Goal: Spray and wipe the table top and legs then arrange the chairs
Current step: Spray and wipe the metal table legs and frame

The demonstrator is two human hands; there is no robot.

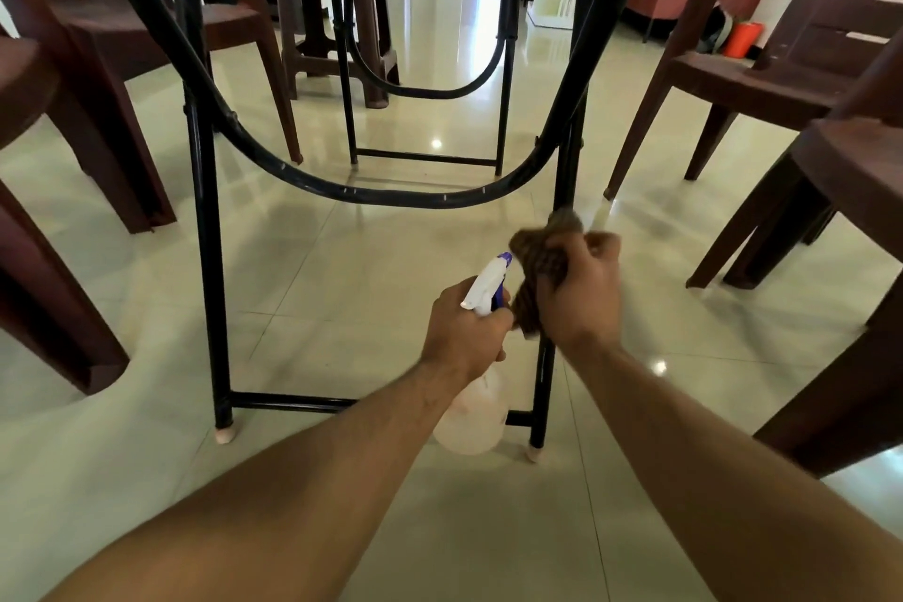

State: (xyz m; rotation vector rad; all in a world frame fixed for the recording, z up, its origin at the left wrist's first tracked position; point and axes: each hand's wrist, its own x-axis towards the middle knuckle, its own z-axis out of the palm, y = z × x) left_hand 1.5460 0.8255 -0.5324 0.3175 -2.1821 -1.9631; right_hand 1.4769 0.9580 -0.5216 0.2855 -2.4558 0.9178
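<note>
Wiping a desk leg (567, 171): cloth (542, 254) is gripped against it by right hand (581, 293), bottle (471, 416) clutched in left hand (464, 332), lower part likely rubbed next

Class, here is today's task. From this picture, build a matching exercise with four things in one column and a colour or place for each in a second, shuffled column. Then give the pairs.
1 spray bottle
2 cloth
3 table leg
4 far bin

A black
B in right hand
C orange
D in left hand

Pairs: 1-D, 2-B, 3-A, 4-C
</note>
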